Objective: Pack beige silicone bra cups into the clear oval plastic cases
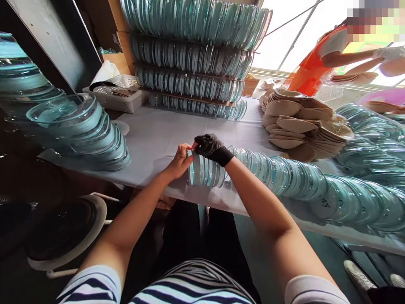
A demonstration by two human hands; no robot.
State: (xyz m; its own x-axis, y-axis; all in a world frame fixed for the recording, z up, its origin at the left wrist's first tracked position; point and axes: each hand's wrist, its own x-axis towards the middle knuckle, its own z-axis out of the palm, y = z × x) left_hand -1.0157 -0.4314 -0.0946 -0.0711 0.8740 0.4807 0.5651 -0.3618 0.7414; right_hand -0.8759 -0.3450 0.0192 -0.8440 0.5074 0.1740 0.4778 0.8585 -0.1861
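Observation:
A long row of clear bluish glass lids (284,179) lies on edge across the white table (158,135). My left hand (179,162), bare, pinches the rim of the frontmost lid (193,169) at the row's left end. My right hand (210,147), in a black dotted glove, rests on top of the same end lids, its fingertips meeting my left fingers at the rim. Both forearms reach in from below.
Tall tiers of glass lids (193,55) stand at the table's back. A slanted stack of glass bowls (79,131) sits at left, a white basket (120,95) behind it. Tan paper pads (300,122) pile at right. A person in orange (316,63) works at far right.

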